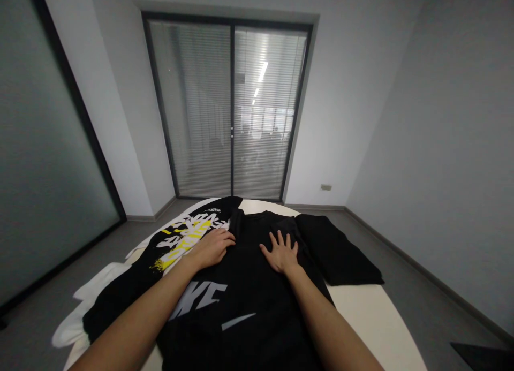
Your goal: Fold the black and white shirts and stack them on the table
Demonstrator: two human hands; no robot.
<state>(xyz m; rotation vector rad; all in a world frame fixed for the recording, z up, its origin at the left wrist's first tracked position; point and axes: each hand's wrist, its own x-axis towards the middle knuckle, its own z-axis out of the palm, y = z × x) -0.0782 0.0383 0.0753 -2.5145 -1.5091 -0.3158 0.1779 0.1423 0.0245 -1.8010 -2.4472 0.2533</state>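
A black T-shirt (257,280) with grey lettering and a grey swoosh lies spread on the table before me. Flat on its upper right part rests my right hand (281,253), fingers spread. My left hand (214,247) lies on the shirt's left edge, its fingers slightly bent and touching the cloth beside a folded sleeve (236,225); its thumb is mostly hidden. Left of it, partly under my left forearm, is a black garment (136,274) with a white and yellow print.
A folded black garment (337,248) lies on the right side of the rounded cream table (373,317). White cloth (68,320) hangs at the left edge. Beyond stand glass doors with blinds (231,114), and plain walls (450,146) close in the room.
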